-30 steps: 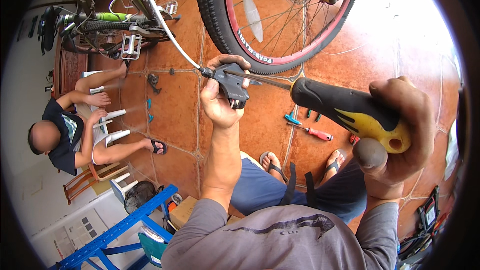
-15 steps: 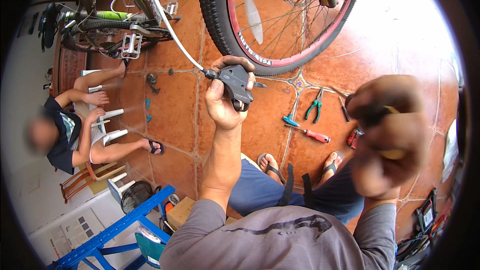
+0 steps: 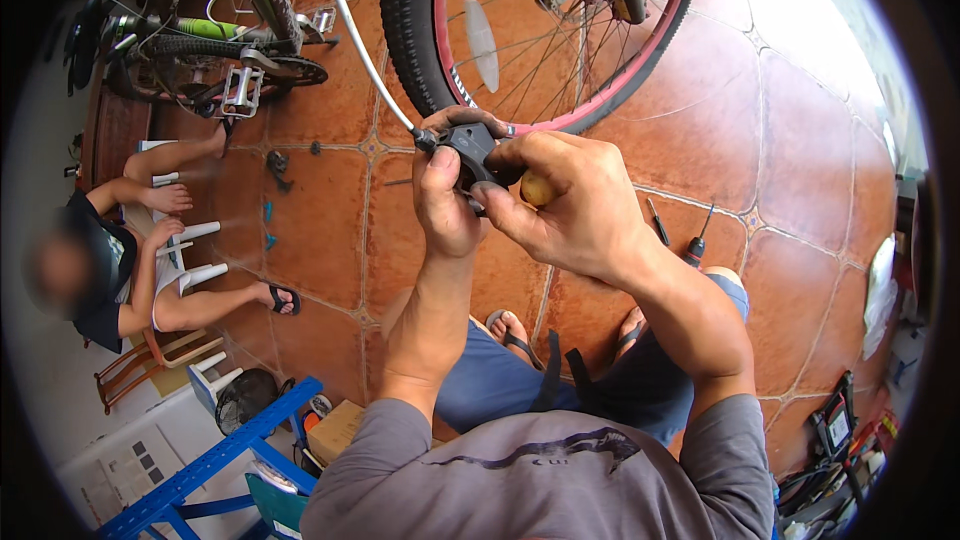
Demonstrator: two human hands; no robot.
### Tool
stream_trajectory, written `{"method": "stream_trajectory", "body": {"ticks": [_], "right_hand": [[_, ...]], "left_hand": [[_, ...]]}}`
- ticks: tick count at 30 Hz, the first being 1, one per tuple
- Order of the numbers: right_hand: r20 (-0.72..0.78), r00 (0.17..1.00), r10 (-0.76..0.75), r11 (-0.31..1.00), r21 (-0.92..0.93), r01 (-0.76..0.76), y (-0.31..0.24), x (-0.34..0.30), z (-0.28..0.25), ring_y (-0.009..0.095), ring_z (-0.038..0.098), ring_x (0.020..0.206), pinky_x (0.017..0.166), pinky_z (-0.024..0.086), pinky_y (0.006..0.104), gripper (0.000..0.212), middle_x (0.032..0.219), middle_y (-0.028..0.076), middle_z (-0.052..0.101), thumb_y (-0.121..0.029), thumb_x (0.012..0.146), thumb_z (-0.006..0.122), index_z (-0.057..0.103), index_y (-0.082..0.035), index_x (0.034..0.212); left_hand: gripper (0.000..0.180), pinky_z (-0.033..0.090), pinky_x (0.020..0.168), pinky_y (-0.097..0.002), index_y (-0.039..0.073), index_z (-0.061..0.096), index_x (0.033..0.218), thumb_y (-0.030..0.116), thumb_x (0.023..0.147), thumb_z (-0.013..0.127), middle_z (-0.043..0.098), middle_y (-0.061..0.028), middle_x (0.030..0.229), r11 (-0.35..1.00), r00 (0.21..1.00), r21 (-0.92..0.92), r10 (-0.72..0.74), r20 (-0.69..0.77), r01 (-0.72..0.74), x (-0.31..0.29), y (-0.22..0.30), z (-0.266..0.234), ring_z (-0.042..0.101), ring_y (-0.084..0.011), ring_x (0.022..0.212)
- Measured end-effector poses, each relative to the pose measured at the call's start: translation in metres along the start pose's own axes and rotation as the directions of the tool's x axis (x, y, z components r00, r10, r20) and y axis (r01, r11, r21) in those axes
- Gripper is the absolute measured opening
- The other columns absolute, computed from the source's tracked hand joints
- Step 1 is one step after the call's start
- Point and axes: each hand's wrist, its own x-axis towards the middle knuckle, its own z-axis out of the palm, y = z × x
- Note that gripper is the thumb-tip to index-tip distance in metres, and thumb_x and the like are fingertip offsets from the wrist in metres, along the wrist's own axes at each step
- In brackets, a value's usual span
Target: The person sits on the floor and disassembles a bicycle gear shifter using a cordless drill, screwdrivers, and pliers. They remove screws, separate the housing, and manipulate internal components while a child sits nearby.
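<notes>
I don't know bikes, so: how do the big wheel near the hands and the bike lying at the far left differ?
The wheel has a pink rim and fills the top of the view; the bike has a green frame and looks smaller, farther off. The wheel nearly touches the left hand and right hand; nobody touches the bike. Both have black knobbly tyres.

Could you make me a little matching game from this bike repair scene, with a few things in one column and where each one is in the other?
Things:
1. black bike part
2. bicycle wheel
3. white cable
4. blue rack

Places:
A. lower left, near the floor
B. runs up and left from the black bike part
C. between the left hand and the right hand
D. top of the picture, above both hands

Pairs: 1-C, 2-D, 3-B, 4-A
</notes>
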Motion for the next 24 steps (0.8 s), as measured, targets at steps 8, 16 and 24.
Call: {"method": "stream_trajectory", "body": {"ticks": [8, 16, 24], "right_hand": [[-0.084, 0.996, -0.007, 0.999, 0.041, 0.011, 0.003, 0.000, -0.002, 0.033, 0.063, 0.065, 0.057, 0.051, 0.0375, 0.018, 0.070, 0.015, 0.062, -0.013, 0.077, 0.074, 0.065, 0.000, 0.087], [-0.011, 0.978, 0.207, 0.951, 0.235, -0.199, 0.007, 0.004, -0.015, 0.009, 0.058, 0.058, 0.052, 0.045, 0.0269, 0.013, 0.063, 0.006, 0.061, -0.010, 0.086, 0.068, 0.066, 0.003, 0.087], [0.195, 0.898, 0.394, 0.732, 0.524, -0.435, 0.037, 0.004, -0.029, 0.005, 0.053, 0.055, 0.048, 0.042, 0.0208, 0.021, 0.062, 0.000, 0.059, -0.022, 0.092, 0.066, 0.065, -0.002, 0.092]], "left_hand": [[0.049, 0.048, 0.073, -0.0297, 0.000, 0.051, 0.117, 0.040, 0.092, 0.041, 0.063, -0.0135, 0.099, 0.998, 0.999, -0.052, -0.028, -0.014, 0.028, -0.003, 0.006, 0.001, 0.060, -0.0183, 0.087], [0.049, 0.047, 0.066, -0.0277, 0.000, 0.052, 0.118, 0.041, 0.093, 0.043, 0.065, -0.0107, 0.097, 0.982, 0.993, -0.168, -0.095, -0.070, 0.082, -0.008, 0.014, 0.000, 0.060, -0.0161, 0.076], [0.052, 0.047, 0.061, -0.0274, -0.003, 0.055, 0.113, 0.044, 0.092, 0.044, 0.064, -0.0114, 0.093, 0.969, 0.997, -0.233, -0.075, 0.035, 0.081, -0.004, 0.010, -0.011, 0.059, -0.0159, 0.071]]}}
